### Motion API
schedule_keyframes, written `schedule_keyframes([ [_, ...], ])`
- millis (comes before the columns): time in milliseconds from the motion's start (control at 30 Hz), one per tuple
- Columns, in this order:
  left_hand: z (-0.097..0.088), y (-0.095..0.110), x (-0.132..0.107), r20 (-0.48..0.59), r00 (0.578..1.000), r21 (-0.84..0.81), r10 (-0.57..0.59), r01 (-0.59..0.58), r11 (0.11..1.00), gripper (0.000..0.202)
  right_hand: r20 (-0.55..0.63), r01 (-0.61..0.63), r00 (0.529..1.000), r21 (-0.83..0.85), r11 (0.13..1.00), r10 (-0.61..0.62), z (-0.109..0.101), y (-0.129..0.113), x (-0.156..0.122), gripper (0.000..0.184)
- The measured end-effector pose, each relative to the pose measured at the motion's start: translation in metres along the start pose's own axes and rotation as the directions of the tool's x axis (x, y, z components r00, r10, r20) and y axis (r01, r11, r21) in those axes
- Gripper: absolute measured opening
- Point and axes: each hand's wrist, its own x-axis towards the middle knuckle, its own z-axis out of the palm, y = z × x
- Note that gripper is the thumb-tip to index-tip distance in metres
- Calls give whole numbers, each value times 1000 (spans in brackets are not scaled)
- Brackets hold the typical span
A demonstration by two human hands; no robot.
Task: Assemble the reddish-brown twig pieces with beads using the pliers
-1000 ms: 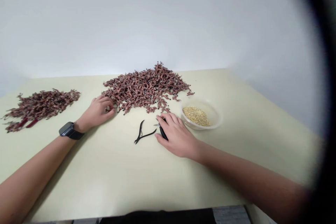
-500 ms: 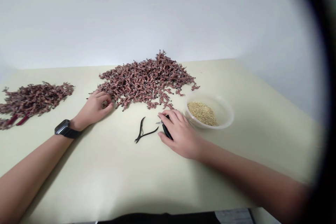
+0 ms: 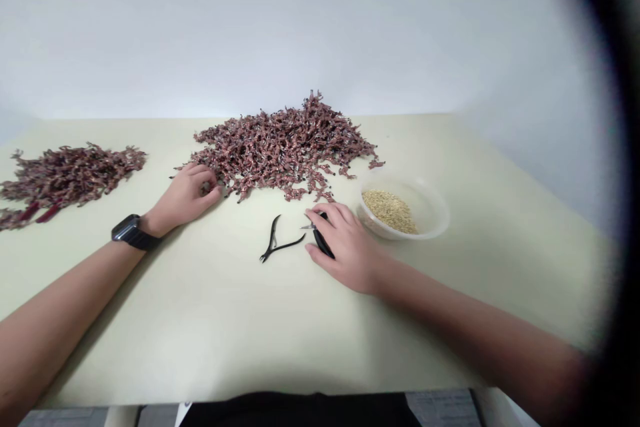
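Pale yellow-green surface [image 3: 240, 333] against a white wall [image 3: 280, 27]. Big brown pile [image 3: 280, 147] by the back edge, centre; smaller pile [image 3: 75, 177] toward the left edge. Left hand [image 3: 193, 193] curled at the big pile's left front, can't tell if it grips a piece. Right hand [image 3: 345, 240] loosely closed around black-handled pliers [image 3: 324, 245], just beside the bowl [image 3: 435, 213] of gold bits [image 3: 390, 210]. Black nippers [image 3: 270, 251] lie between the hands, nearer the right. Watch [image 3: 131, 232] face too small to read.

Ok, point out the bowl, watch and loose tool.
Bowl [image 3: 429, 208], head view: bare inner wall.
Watch [image 3: 125, 227], head view: its screen.
Loose tool [image 3: 271, 251], head view: where its handles meet.
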Motion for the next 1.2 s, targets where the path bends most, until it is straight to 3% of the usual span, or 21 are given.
schedule_keyframes([
  [700, 4, -3, 2, -43, 998, 5, 38, -38, 999, 19, -2, 31, 1000, -24, 999, -31, 0, 5, 2, 53],
  [1200, 5, -2, 2, -122, 992, -15, -13, 11, 1000, 18, 3, 26, 1000, -17, 1000, -26, -1, 4, 1, 53],
])
